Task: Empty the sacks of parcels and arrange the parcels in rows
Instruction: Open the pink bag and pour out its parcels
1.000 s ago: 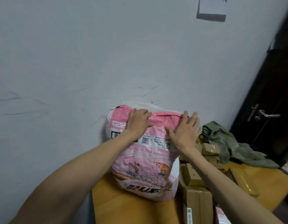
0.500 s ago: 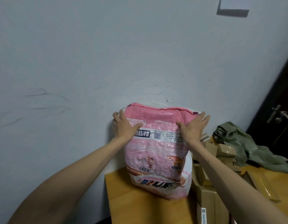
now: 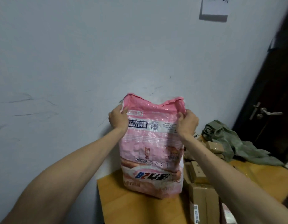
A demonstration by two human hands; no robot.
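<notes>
Head view: the pink sack (image 3: 153, 147) stands inverted on the table (image 3: 136, 206), against the wall. The left hand (image 3: 118, 118) and the right hand (image 3: 187, 122) each pinch an upper corner, fingers closed. Emptying appears underway; next, lift and shake over the cardboard parcels (image 3: 203, 201). Earlier, both palms lay flat.

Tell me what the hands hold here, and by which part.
Both hold the pink sack: left hand and right hand grip its upper side edges.
</notes>
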